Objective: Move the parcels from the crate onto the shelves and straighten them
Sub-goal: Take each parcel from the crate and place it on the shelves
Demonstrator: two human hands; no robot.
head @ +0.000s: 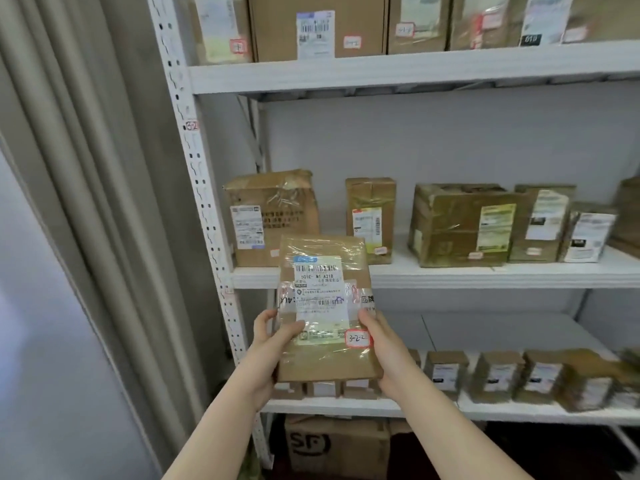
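Note:
I hold a flat brown cardboard parcel point(325, 358) upright in front of the white shelf unit. It is wrapped in clear tape, with a white shipping label and a small red-edged tag reading 3-2-2. My left hand point(268, 344) grips its left edge, thumb across the front. My right hand point(381, 344) grips its right edge. The parcel hangs just before the front edge of the middle shelf point(450, 275), overlapping the gap between two boxes standing there. The crate is not in view.
The middle shelf carries several taped boxes: one at the left point(270, 216), a narrow one point(370, 216), more to the right point(464, 226). Rows of small parcels point(498, 375) fill the lower shelf. Big cartons point(318, 26) line the top shelf. A curtain point(86, 202) hangs left.

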